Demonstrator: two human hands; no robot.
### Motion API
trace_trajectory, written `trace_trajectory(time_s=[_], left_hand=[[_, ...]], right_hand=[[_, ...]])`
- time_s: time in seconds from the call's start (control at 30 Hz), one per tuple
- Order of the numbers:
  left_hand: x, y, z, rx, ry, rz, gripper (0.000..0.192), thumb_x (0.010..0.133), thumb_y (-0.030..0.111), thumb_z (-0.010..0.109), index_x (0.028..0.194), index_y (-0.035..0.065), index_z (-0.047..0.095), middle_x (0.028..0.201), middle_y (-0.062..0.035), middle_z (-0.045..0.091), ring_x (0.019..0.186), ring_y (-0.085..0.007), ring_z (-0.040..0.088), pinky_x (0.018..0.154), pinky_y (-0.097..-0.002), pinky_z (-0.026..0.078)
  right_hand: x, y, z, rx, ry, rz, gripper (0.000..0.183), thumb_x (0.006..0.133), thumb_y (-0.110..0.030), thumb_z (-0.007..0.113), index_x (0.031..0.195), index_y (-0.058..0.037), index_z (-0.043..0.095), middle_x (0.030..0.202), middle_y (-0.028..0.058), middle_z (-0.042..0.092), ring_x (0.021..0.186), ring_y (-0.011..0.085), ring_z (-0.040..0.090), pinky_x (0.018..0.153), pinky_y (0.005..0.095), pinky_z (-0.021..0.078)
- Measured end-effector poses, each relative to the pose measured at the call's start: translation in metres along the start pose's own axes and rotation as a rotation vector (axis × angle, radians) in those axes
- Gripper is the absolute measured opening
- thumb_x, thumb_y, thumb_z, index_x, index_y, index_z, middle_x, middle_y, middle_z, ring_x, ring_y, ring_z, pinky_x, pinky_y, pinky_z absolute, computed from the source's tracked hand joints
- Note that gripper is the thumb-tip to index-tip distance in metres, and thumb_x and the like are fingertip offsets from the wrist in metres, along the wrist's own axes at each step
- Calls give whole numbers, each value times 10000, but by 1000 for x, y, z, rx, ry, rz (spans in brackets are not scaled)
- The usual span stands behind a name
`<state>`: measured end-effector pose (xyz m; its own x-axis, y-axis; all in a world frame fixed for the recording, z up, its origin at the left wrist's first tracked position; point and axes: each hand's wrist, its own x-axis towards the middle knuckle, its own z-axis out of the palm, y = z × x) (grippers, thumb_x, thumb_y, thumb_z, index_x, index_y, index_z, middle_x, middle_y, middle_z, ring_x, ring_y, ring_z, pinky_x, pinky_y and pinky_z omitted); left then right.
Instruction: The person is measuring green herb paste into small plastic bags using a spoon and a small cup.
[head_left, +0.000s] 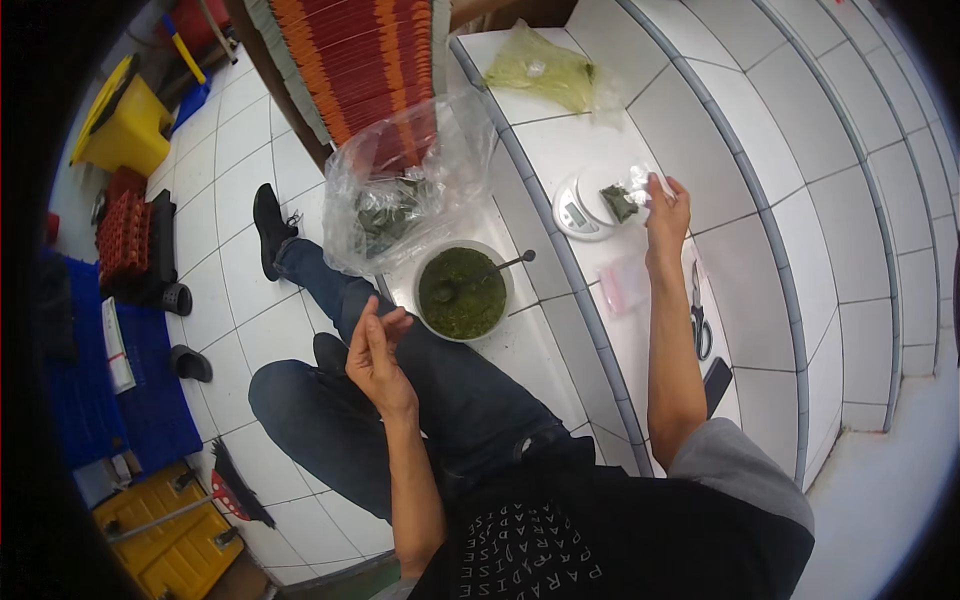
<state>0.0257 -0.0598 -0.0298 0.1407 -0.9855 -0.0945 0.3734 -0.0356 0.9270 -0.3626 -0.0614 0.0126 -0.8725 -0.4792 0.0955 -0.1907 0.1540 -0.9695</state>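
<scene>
My right hand (666, 214) pinches the clear top of a small plastic bag of green herb (619, 203), whose filled end rests on a round white digital kitchen scale (583, 217). Above my thigh, my left hand (380, 356) is raised with fingers bent and nothing visible in it. A white tub of chopped green herb (463, 315) stands on the lower step, with a dark spoon (506, 264) in it. Behind the tub lies a large clear bag (401, 214) holding several small filled packets. Pink-edged empty plastic bags (619, 291) lie near my right forearm.
Scissors (701, 330) and a dark phone-like object (718, 382) lie beside my right forearm. A yellowish plastic bag (541, 69) lies farther along the tiled step. Tiled steps rise at right. A red woven panel (367, 67), broom head (238, 487) and yellow bucket (127, 120) are at left.
</scene>
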Motion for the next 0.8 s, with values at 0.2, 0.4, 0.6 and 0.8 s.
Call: trace_trajectory(time_s=[0.2, 0.4, 0.6, 0.8], left_hand=[[-5, -10, -8, 248, 168, -24, 162, 995, 31, 591, 1110, -11, 697, 1149, -144, 696, 958, -199, 701, 759, -262, 595], [-4, -23, -16, 40, 166, -36, 162, 916, -139, 556, 841, -32, 652, 1357, -189, 563, 1203, -289, 614, 881, -307, 604], [1, -32, -14, 200, 78, 132, 123, 912, -124, 582, 895, -40, 670, 1324, -193, 585, 1130, -266, 644, 955, -333, 568], [-1, -33, -20, 79, 194, 7, 83, 922, -44, 662, 1001, -25, 683, 1182, -173, 669, 1017, -209, 677, 882, -324, 589]], right_hand=[[27, 52, -45, -208, 253, 29, 553, 905, -354, 732, 1255, 15, 515, 989, 135, 618, 914, 219, 592, 836, 333, 474], [33, 64, -66, -237, 233, 39, 557, 896, -343, 745, 1247, 25, 518, 924, 118, 646, 799, 166, 591, 726, 307, 478], [28, 31, -29, -211, 97, 284, 660, 870, -383, 778, 1303, 13, 474, 941, 120, 725, 819, 153, 623, 760, 304, 492], [24, -3, 31, 31, -68, -301, 533, 858, -58, 755, 1298, 9, 463, 886, 103, 732, 778, 133, 660, 724, 255, 511]])
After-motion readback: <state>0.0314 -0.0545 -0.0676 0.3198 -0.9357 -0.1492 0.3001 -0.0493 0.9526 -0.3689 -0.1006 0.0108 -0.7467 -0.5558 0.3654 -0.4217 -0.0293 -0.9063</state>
